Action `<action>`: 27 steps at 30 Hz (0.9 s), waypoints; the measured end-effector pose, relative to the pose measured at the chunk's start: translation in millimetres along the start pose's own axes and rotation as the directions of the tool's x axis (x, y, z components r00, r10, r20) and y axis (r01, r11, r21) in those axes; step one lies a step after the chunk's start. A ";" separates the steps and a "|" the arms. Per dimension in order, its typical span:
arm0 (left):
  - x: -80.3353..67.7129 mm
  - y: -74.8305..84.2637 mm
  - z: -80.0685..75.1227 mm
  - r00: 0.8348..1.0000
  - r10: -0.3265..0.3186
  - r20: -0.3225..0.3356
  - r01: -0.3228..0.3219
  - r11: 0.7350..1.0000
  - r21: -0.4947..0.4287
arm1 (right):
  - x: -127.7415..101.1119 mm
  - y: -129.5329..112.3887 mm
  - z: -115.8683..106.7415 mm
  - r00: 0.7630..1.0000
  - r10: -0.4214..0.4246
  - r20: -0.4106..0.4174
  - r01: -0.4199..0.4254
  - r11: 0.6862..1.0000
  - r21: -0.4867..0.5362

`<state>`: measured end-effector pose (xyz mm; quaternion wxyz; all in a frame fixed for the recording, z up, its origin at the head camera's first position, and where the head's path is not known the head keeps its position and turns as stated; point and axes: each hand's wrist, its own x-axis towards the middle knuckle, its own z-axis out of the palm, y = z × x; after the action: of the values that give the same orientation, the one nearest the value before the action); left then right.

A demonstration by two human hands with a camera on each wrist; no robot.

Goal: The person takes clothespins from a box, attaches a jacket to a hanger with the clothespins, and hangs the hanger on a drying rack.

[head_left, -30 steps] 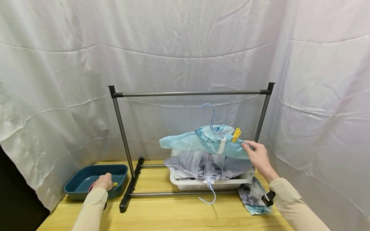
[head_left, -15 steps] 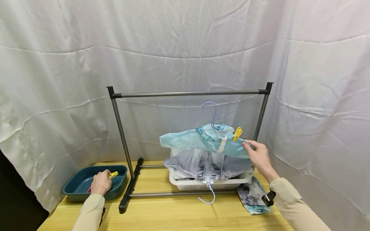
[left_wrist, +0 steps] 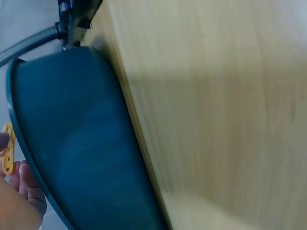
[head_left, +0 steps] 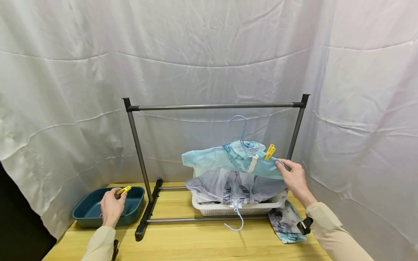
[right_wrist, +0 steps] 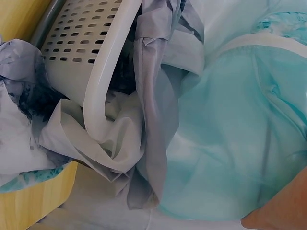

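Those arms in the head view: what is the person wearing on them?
Both arms are in long, plain cream sleeves that end at the wrist, leaving the left hand and right hand bare, with no gloves. A small black device is strapped under the right wrist, and another under the left.

The wooden desk (head_left: 196, 243) carries a dark teal tray (head_left: 94, 206), a metal rack (head_left: 143, 224), a white basket (head_left: 228, 208) and a printed cloth (head_left: 285, 221).

The left wrist view cuts off the left hand (left_wrist: 19, 191) and yellow clothespin (left_wrist: 6, 154).
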<state>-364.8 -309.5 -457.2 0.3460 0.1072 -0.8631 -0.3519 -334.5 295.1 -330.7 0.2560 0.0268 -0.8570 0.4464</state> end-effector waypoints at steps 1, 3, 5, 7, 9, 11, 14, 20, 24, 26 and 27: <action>-0.9 1.7 1.1 1.000 0.001 -0.007 -0.001 1.000 -0.012 | 0.1 0.2 -0.6 1.000 -0.003 -0.002 0.003 1.000 0.002; -2.7 4.7 3.7 1.000 0.003 -0.011 -0.004 1.000 -0.026 | 0.8 0.6 -2.0 1.000 -0.007 -0.011 0.007 1.000 -0.006; -4.8 7.3 5.6 1.000 -0.003 -0.015 0.002 0.999 -0.045 | 1.4 0.2 -3.1 1.000 -0.010 -0.017 0.010 1.000 -0.013; -7.2 8.4 6.6 1.000 -0.020 -0.013 0.019 0.997 -0.069 | 2.1 0.0 -3.7 1.000 -0.010 -0.018 0.009 1.000 -0.015; -9.4 9.0 6.5 0.999 -0.039 -0.023 0.037 0.995 -0.093 | 2.5 -0.7 -3.7 1.000 -0.008 -0.015 0.007 1.000 -0.016; -10.9 9.6 5.5 0.998 -0.048 -0.035 0.044 0.992 -0.116 | 2.9 -1.2 -3.3 1.000 -0.006 -0.013 0.005 1.000 -0.015; -10.9 12.2 3.0 0.998 -0.042 -0.055 0.034 0.990 -0.138 | 2.2 -2.1 -2.0 1.000 -0.004 -0.013 0.004 1.000 -0.005; -8.8 24.1 -1.9 0.994 -0.008 -0.111 -0.013 0.983 -0.183 | -2.6 0.7 -0.2 1.000 0.021 0.009 -0.022 0.999 0.047; -10.7 34.3 -3.2 0.985 -0.025 -0.172 -0.017 0.971 -0.240 | -4.1 2.2 0.5 1.000 0.023 0.019 -0.024 0.997 0.072; -11.7 40.3 -3.5 0.977 -0.032 -0.211 -0.024 0.966 -0.257 | -3.9 1.6 1.3 1.000 0.018 0.023 -0.019 0.997 0.072; -11.9 43.7 -3.7 0.972 -0.035 -0.231 -0.028 0.965 -0.263 | -3.5 1.5 1.9 1.000 0.015 0.023 -0.017 0.997 0.071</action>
<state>-350.9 -274.5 -431.7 0.4557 0.1024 -0.7616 -0.4493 -332.7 293.9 -334.3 0.2416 0.0342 -0.8437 0.4782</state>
